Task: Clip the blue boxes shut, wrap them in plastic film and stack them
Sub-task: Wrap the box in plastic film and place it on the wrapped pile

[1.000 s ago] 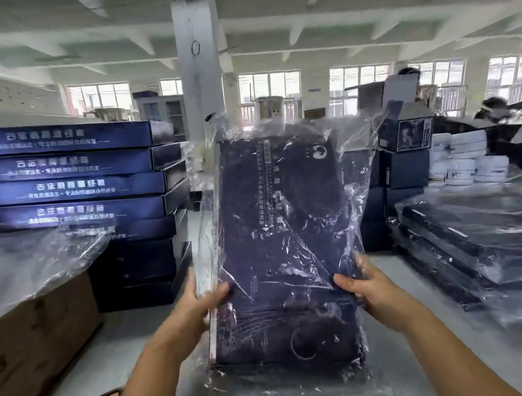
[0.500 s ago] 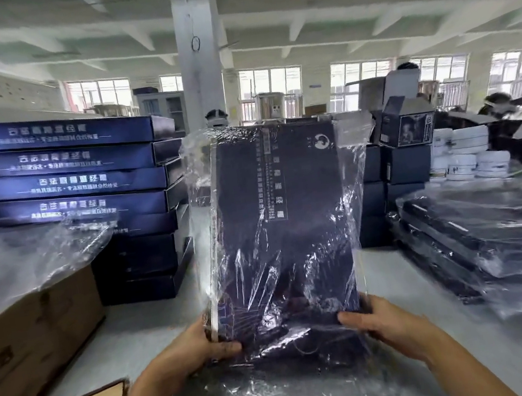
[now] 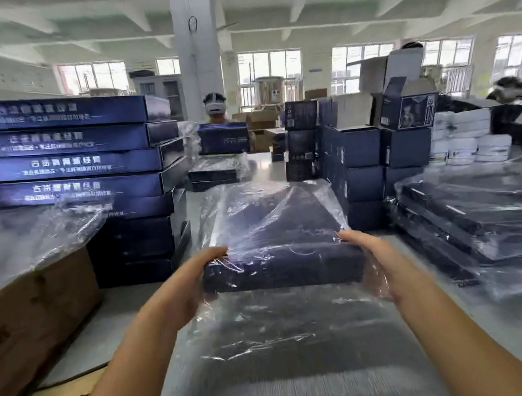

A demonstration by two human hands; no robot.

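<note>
A dark blue flat box point(image 3: 279, 242) wrapped in clear plastic film lies nearly flat in the air over the grey table point(image 3: 103, 324), its near end facing me. My left hand point(image 3: 194, 281) grips the near left corner and my right hand point(image 3: 375, 259) grips the near right corner, through the film. Loose film point(image 3: 280, 322) hangs below the near edge. The frame is blurred by motion.
A tall stack of unwrapped blue boxes point(image 3: 71, 167) stands at the left. Wrapped boxes point(image 3: 490, 216) are piled at the right. A cardboard carton point(image 3: 26, 325) with film on top sits at the near left. Small dark cartons point(image 3: 354, 157) and a person point(image 3: 215, 108) are behind.
The wrapped box has tipped from upright, facing me, to lying nearly flat, its top end swung away from me. Both hands kept their hold near its lower corners.
</note>
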